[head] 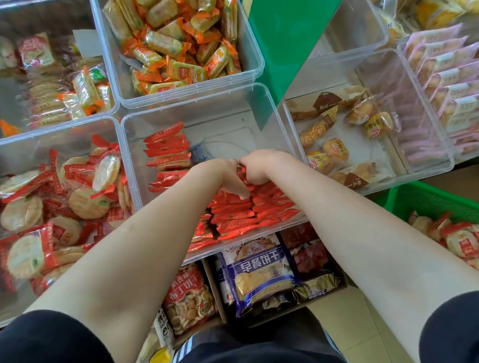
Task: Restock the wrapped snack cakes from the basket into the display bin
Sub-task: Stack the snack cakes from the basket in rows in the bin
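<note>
Head view shows me both hands, my left hand and right hand, fingers curled and pinching red snack cakes stacked just beneath them inside the clear display bin, with the green basket well off past my right fingers.

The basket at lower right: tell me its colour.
Green basket, seen in the head view.

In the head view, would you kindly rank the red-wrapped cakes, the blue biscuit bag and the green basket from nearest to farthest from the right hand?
From the right hand:
1. Red-wrapped cakes, held, centre bin.
2. Blue biscuit bag, shelf below.
3. Green basket, far right.
</note>
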A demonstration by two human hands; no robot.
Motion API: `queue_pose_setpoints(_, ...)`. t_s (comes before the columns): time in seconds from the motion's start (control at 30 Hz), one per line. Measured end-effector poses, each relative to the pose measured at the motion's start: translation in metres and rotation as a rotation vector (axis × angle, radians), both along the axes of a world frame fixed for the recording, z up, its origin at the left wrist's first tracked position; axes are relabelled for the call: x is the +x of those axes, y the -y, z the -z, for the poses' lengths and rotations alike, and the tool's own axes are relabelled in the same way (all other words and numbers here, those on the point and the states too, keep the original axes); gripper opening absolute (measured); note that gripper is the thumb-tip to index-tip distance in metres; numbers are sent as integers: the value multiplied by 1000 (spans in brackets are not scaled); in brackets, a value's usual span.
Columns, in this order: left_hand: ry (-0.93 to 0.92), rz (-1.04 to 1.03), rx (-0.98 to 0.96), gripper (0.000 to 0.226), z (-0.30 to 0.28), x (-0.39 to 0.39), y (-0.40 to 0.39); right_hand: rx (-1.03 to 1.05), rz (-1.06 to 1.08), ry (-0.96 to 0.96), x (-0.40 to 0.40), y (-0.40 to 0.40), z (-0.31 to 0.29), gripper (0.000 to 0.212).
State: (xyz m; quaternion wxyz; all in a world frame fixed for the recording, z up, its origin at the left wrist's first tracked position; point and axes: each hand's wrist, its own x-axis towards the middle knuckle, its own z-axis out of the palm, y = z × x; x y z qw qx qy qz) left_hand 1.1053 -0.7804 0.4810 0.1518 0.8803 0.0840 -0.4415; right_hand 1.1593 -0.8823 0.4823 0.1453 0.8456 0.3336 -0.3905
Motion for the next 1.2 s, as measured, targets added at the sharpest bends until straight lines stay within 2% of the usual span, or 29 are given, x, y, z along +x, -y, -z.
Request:
queue_pose_setpoints(0.17,78,-8,3,80,1,-8,-5,67,45,26,-4,7,5,50)
queue_pose_setpoints(0.3,234,55,69,77,1,-15,-2,270,98,127,-12,20,2,49)
queue_pose_setpoints(0.43,443,-21,39,62,-15,-20,9,587,276,167,-20,45,-21,50)
queue_pose_setpoints(0.53,698,-147,-21,44,-38,-18,37,923,377,458,-33,78,-42,34)
queue_pose_setpoints(0.6,865,-222,-59,30,-56,-13,68,1016,477,612,-43,107,-48,26)
queue_pose_setpoints(0.7,1002,-179,-116,18,-77,-3,129,972,713,669,-52,161,-42,25)
queue_pose_setpoints(0.8,992,-8,-209,18,-75,8,202,845,923,738,-59,232,-22,35)
queue_pose_setpoints(0.9,847,159,-257,19,-53,14,264,751,1059,747,-70,292,-1,48)
queue_pose_setpoints(1.03,578,418,-295,28,-9,8,362,629,1313,720,-91,387,41,43)
queue_pose_setpoints(1.13,465,561,-274,30,18,-2,411,330,1422,665,-110,444,72,41)
queue_pose_setpoints(1.2,375,592,-262,29,33,-7,434,127,1535,590,-123,477,93,54)
